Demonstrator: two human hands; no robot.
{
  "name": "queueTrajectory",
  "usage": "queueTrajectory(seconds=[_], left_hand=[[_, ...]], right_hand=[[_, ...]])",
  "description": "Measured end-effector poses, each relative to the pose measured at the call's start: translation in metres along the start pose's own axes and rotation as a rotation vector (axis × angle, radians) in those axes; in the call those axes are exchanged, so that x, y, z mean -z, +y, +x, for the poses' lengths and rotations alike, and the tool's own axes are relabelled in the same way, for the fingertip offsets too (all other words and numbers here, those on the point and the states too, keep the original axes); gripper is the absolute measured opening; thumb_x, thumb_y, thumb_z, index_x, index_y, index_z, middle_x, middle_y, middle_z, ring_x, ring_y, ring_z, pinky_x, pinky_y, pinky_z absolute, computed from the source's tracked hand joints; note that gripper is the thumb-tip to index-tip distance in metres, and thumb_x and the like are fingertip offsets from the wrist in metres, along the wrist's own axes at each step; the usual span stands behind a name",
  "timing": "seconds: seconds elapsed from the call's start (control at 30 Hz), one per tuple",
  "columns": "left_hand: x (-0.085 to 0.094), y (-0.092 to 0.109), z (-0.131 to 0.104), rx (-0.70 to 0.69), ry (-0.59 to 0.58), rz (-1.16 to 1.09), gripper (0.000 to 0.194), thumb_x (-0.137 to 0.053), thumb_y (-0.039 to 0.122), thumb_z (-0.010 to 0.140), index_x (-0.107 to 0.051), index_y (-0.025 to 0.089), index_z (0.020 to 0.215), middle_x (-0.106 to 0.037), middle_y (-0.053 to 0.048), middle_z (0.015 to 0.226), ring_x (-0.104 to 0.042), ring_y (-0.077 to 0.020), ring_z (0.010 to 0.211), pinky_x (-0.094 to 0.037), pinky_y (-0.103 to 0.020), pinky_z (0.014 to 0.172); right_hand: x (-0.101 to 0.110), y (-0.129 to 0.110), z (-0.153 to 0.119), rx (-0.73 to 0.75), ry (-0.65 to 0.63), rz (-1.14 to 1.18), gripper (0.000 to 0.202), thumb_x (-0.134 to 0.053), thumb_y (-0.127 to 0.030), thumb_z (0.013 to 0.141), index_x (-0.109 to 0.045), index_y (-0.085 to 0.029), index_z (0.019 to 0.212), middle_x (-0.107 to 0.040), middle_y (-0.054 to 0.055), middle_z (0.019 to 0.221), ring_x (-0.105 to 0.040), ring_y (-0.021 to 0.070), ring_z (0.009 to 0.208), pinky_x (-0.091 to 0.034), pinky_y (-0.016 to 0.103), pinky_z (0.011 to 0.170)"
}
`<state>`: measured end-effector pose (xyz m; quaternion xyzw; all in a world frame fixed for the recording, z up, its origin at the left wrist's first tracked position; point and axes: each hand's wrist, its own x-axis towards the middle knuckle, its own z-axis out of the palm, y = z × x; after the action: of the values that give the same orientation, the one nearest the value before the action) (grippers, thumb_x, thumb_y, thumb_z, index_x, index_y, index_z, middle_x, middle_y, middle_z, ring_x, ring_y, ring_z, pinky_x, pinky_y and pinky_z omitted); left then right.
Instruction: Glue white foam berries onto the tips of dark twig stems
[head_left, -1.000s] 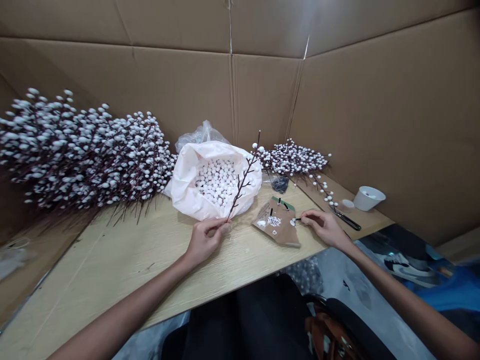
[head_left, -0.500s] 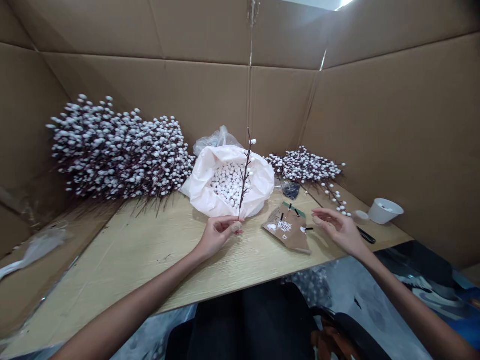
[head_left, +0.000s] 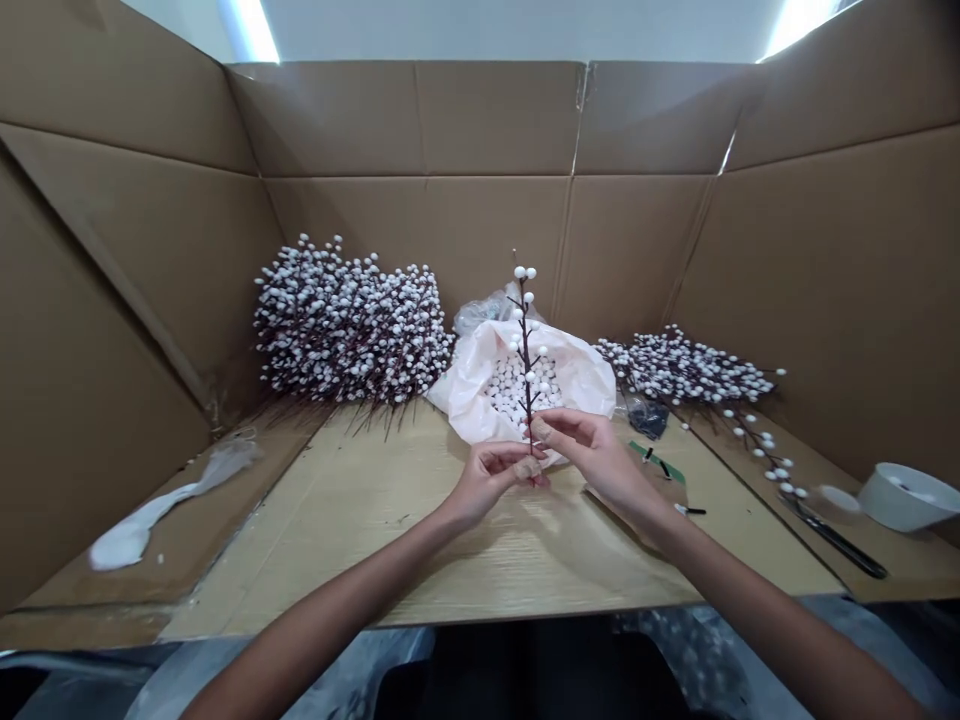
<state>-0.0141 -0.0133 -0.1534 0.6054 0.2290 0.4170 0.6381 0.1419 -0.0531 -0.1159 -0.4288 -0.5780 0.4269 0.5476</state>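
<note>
In the head view, my left hand (head_left: 499, 478) pinches the bottom of an upright artificial berry branch (head_left: 526, 345), a thin dark brown stem with white berries on its short twigs. My right hand (head_left: 596, 458) is closed at the lower stem, just above the left fingers. Its thumb and fingertips meet at the branch; any small berry between them is hidden. Right behind the branch stands an open pinkish-white plastic bag (head_left: 476, 405) full of loose white berries (head_left: 506, 390). A brown card (head_left: 675, 490) with a green edge and black sticks lies partly under my right forearm.
Finished berry branches form a big pile (head_left: 352, 325) at the left and a smaller one (head_left: 686, 365) at the right. A white cup (head_left: 904, 497) and a black-handled tool (head_left: 844, 538) lie far right. White plastic (head_left: 161, 510) lies left. Cardboard walls (head_left: 495, 230) enclose the table (head_left: 360, 520).
My right hand has come from beside the brown card over to the branch and closed at its lower stem. The left hand still holds the branch. The camera view has shifted.
</note>
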Motion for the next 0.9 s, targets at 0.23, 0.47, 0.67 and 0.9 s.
queueTrajectory(seconds=[0.23,0.47,0.67,0.9], left_hand=[[0.000,0.006,0.000,-0.007,0.115,-0.049,0.033,-0.080,0.039,0.064,-0.071,0.010,0.075,-0.069,-0.006,0.063,-0.063,-0.0167,0.061,-0.051,-0.029,0.065],[0.008,0.016,0.003,-0.002,0.070,-0.233,0.022,-0.077,0.022,0.065,-0.068,0.013,0.083,-0.066,-0.006,0.084,-0.061,-0.0184,0.085,-0.048,-0.030,0.080],[0.015,0.043,0.001,0.091,-0.129,-0.735,0.032,-0.070,0.008,0.051,-0.052,0.017,0.077,-0.047,0.002,0.072,-0.051,-0.0103,0.067,-0.041,-0.021,0.061],[0.000,0.068,-0.006,0.092,-0.226,-0.872,0.039,-0.070,0.006,0.049,-0.035,0.018,0.063,-0.034,0.004,0.063,-0.042,-0.0081,0.058,-0.034,-0.019,0.052]], right_hand=[[-0.017,0.006,0.023,0.035,0.092,0.138,0.032,-0.076,-0.040,0.068,-0.068,-0.015,0.085,-0.066,0.003,0.078,-0.059,0.0129,0.069,-0.048,0.024,0.063],[-0.014,-0.022,0.040,0.181,0.073,0.153,0.020,-0.073,-0.035,0.073,-0.066,-0.016,0.079,-0.067,0.002,0.072,-0.062,0.0126,0.069,-0.051,0.026,0.069],[-0.003,-0.061,0.056,0.308,0.086,0.358,0.009,-0.072,-0.022,0.073,-0.067,-0.019,0.080,-0.065,0.001,0.077,-0.060,0.0104,0.070,-0.052,0.026,0.070],[0.005,-0.076,0.057,0.259,0.048,0.479,0.009,-0.058,-0.015,0.079,-0.065,-0.018,0.074,-0.058,0.000,0.072,-0.056,0.0090,0.069,-0.051,0.021,0.066]])
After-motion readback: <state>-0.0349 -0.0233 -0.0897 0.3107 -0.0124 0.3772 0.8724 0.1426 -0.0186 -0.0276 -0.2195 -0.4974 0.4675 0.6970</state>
